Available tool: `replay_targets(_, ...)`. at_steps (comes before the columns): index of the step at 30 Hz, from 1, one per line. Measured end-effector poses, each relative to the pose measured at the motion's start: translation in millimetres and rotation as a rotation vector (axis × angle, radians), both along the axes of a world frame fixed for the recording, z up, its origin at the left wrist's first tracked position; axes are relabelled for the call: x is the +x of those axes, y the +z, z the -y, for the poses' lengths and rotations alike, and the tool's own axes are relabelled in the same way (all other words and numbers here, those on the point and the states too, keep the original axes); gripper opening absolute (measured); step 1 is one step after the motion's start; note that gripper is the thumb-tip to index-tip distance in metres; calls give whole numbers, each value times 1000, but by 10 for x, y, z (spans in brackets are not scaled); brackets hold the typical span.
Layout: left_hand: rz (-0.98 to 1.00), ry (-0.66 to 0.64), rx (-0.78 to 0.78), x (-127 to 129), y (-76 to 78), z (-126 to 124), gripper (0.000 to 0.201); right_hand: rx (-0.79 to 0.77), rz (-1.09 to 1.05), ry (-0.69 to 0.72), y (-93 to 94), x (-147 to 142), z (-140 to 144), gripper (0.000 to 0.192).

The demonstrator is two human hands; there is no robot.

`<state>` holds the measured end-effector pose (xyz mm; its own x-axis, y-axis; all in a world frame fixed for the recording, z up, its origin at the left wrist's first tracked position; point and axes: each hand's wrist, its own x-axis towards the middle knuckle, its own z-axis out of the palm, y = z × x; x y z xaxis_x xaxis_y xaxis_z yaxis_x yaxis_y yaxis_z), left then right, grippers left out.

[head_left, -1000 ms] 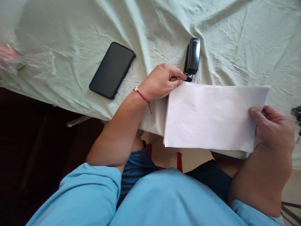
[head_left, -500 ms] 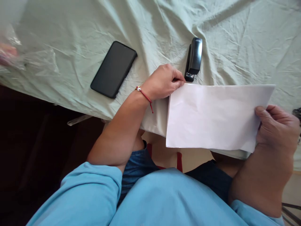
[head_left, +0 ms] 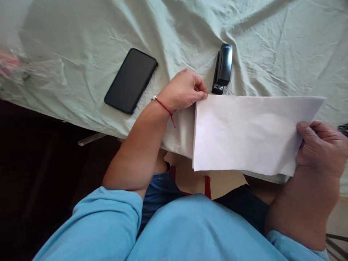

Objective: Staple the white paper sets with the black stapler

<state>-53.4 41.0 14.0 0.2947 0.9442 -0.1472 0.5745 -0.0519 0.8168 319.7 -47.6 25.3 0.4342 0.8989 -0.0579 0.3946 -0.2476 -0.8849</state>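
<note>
A stack of white paper sheets [head_left: 244, 134] lies at the table's near edge, its front part jutting out over my lap. My left hand [head_left: 187, 90], with a red cord bracelet on its wrist, pinches the stack's far left corner between thumb and fingers. At the right side my right hand [head_left: 320, 143] grips the paper, thumb on top and the other fingers partly hidden. Just beyond the far edge of the sheets, close to my left hand, a black stapler [head_left: 225, 65] stands on the cloth.
A black phone [head_left: 130, 80] lies left of my left hand on the pale green tablecloth [head_left: 185, 32]. Clear plastic wrapping [head_left: 46, 70] with something reddish is at the far left. A dark object [head_left: 343, 128] shows at the right edge, partly cut off.
My left hand has shifted slightly left along with the corner it pinches. The paper's far right corner has moved a little to the right. My right hand keeps its grip.
</note>
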Motion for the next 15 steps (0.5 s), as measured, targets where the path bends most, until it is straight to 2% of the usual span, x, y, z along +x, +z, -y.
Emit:
replay_targets(5,35,35,-95,36,89,12,9,15,9,6,0,-1,3,27)
replay_targets(10,-99,-35,-100,52,180,23,18,78,9,8,-8,-11,-3,23)
replay_targets(15,-71,-84,-111,25,215,34,17,28,-31,26,-7,6,-3,24)
